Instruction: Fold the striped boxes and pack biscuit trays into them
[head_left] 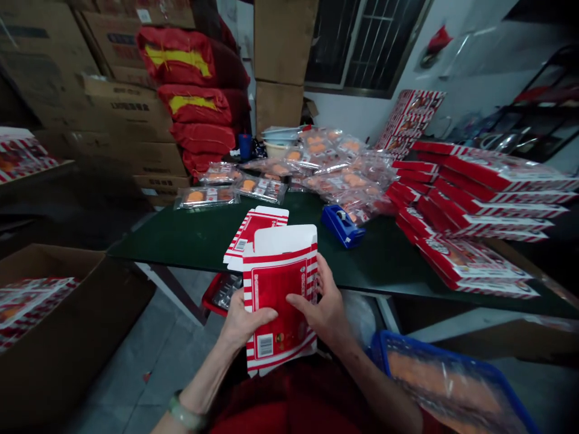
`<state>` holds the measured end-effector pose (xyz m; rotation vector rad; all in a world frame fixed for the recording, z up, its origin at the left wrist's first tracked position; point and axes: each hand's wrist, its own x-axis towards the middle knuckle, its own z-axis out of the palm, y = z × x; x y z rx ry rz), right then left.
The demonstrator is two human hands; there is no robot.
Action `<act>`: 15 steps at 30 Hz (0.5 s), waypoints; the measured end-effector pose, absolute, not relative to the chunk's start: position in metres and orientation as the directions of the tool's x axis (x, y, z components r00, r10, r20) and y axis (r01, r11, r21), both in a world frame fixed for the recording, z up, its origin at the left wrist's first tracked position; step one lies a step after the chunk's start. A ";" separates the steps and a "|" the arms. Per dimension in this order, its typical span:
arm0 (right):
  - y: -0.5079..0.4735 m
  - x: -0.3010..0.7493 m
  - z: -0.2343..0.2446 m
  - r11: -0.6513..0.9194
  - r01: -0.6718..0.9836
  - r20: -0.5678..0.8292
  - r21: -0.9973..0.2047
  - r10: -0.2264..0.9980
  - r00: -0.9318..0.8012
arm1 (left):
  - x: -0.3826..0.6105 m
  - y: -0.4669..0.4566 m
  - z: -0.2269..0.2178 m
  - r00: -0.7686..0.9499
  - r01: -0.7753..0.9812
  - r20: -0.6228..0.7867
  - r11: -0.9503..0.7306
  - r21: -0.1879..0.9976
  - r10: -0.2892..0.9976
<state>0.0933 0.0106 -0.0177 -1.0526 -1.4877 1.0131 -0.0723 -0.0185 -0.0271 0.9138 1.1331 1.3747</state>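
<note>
Between my two hands is a red and white striped carton (280, 283), its white end flap sticking up at the top and a barcode near its lower left corner. My left hand (246, 319) grips the left edge, thumb across the printed face. On the right edge, my right hand (328, 301) holds it with the thumb laid over the front and fingers behind. Just beyond, another flat red carton (253, 232) lies on the green table (181, 232), partly hidden by the held one. A blue tape dispenser (342, 226) stands to its right.
Clear plastic packs (335, 163) with orange pieces are heaped at the back. Stacked red boxes (488, 193) fill the table's right side. An open cardboard box (67, 259) stands at lower left, a blue crate (452, 361) at lower right. Red sacks (194, 66) are piled behind.
</note>
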 end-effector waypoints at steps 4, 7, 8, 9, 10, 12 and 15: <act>0.012 0.094 -0.018 0.243 0.062 0.236 -0.968 0.967 -0.097 | -0.059 -0.014 -0.035 -0.241 -0.219 -0.098 0.044 0.975 0.965; 0.015 0.097 -0.018 0.234 0.044 0.224 -0.971 0.960 -0.170 | -0.052 -0.008 -0.042 -0.310 -0.189 -0.098 0.039 0.981 0.946; 0.016 0.097 -0.020 0.217 0.044 0.205 -0.975 0.961 -0.183 | -0.050 -0.006 -0.045 -0.327 -0.179 -0.097 0.039 0.983 0.940; 0.018 0.097 -0.022 0.185 0.039 0.175 -0.982 0.967 -0.185 | -0.050 -0.004 -0.047 -0.338 -0.170 -0.095 0.039 0.985 0.936; 0.020 0.097 -0.025 0.142 0.019 0.137 -0.990 0.975 -0.174 | -0.051 -0.001 -0.048 -0.342 -0.161 -0.093 0.039 0.986 0.935; 0.025 0.098 -0.031 0.054 -0.076 0.065 -0.996 0.988 -0.142 | -0.054 0.001 -0.050 -0.324 -0.141 -0.089 0.045 0.989 0.942; 0.027 0.100 -0.037 0.014 -0.212 0.039 -0.977 0.993 -0.112 | -0.061 -0.004 -0.050 -0.276 -0.104 -0.066 0.038 0.994 0.959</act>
